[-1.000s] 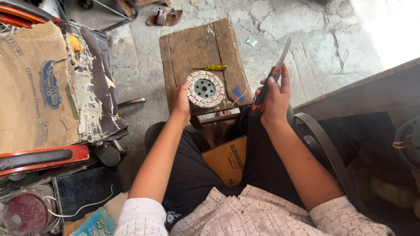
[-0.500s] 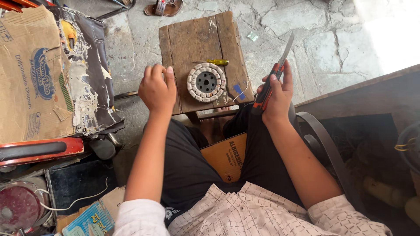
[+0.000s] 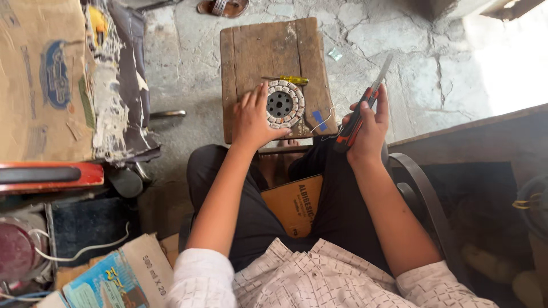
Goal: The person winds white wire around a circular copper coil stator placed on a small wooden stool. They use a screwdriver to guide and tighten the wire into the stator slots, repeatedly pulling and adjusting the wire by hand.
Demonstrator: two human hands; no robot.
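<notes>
Head view, seated person, looking down over the lap:
- Small wooden stool (image 3: 274, 51), worn, stood on a cracked stone floor (image 3: 394, 40)
- Round stator disc (image 3: 283, 104) with a ring of pale coils and a dark perforated centre lay on the stool
- Left hand (image 3: 251, 120) rested flat on the stool, fingers touching the disc's left edge
- Yellow-handled screwdriver (image 3: 288, 79) lay just beyond the disc
- Right hand (image 3: 368, 128) gripped a utility knife (image 3: 361, 111), orange and black, blade extended away from the body, beside the stool's right edge
- Cardboard box (image 3: 43, 80) at left; sandal (image 3: 221, 7) at top
</notes>
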